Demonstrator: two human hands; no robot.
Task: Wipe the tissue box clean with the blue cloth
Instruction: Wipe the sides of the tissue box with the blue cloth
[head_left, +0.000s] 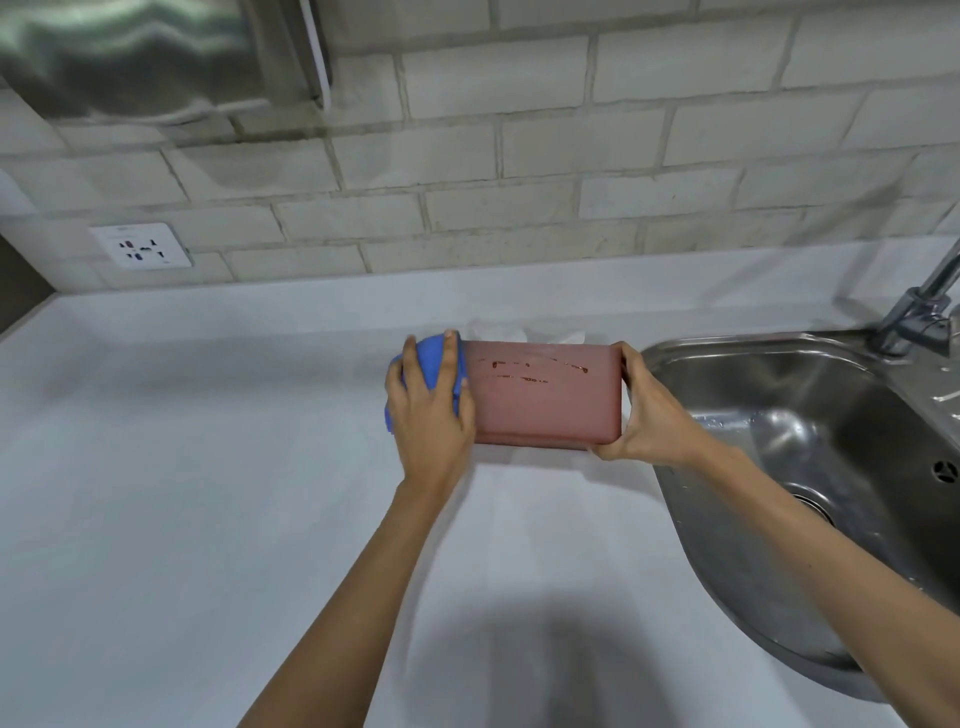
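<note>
The blue cloth (415, 364) is pressed by the left hand (428, 415), fingers together, against the tissue box (545, 400). The box's opposite end is gripped by the right hand (649, 410).

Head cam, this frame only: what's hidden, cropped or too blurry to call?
- Left end of the tissue box: covered by the left hand and the cloth.
- Right end: behind the right hand.
- Box top and tissue: mostly behind the box's near face.
- Marks on that face: too blurred to identify.
- Faucet: spout cut off by the right edge.
- Socket: label too small.
</note>
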